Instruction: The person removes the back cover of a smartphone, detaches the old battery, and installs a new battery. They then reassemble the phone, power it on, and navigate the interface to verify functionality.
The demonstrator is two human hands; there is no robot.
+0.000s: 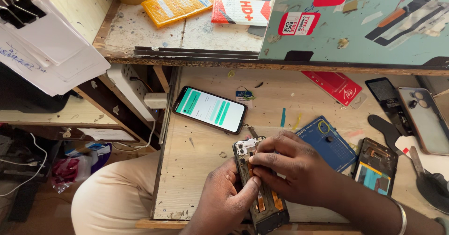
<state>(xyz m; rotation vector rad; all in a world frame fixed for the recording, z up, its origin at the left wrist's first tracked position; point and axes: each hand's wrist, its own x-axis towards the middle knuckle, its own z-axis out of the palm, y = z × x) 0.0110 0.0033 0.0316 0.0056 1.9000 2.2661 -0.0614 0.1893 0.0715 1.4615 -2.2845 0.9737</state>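
Left hand (223, 195) grips an opened phone (260, 188) from the side, thumb pressed to its edge, holding it just above the near edge of the desk (196, 155). Right hand (285, 167) lies over the phone's upper half, fingertips (255, 159) pinched narrow on its inner parts; what they pinch is too small to tell. The phone's back is off, showing a dark frame, orange strips and a pale camera block at the top.

Beyond it a lit phone (209, 109) lies flat, tilted, its screen white and green. Just beside it sits a small blue tag (244, 96). Right of the hands lie a blue mat (329, 144) and a second opened phone (375, 166) with a teal patch. Farther back rests a red flat packet (337, 86), rectangular and angled, with a black screen panel (387, 97) and a clear phone case (424, 118) to its right.

On the upper shelf (154, 34) lie an orange rectangular packet (177, 4) and a red-and-white packet (241, 11), side by side. A teal board (374, 38) next to them carries red stickers (298, 23) with white print. Clipped white papers (47, 52) hang at far left.
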